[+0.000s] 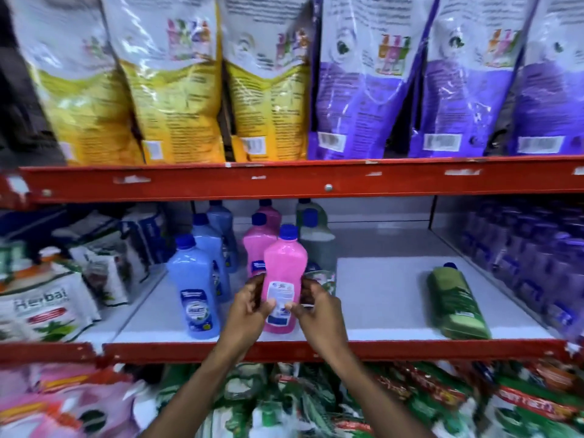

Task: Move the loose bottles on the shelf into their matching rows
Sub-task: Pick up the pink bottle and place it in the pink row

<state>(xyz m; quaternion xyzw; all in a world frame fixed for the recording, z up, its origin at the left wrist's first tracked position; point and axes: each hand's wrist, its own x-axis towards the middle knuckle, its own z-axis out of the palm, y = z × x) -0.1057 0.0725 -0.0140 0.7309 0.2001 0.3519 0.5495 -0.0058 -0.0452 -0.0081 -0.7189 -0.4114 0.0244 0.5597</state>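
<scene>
Pink bottle (285,273) is standing upright at the shelf (379,298) front, both the left hand (249,306) and right hand (316,306) grasping it; blue bottle (194,295) is standing just beside, green bottle (455,301) is lying well apart.

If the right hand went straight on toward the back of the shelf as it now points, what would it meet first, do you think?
Probably the grey-green bottle standing behind the right hand, which holds the front pink bottle; depth is unclear.

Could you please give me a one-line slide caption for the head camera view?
Both hands, left and right, set a pink bottle upright at the shelf's front.
</scene>
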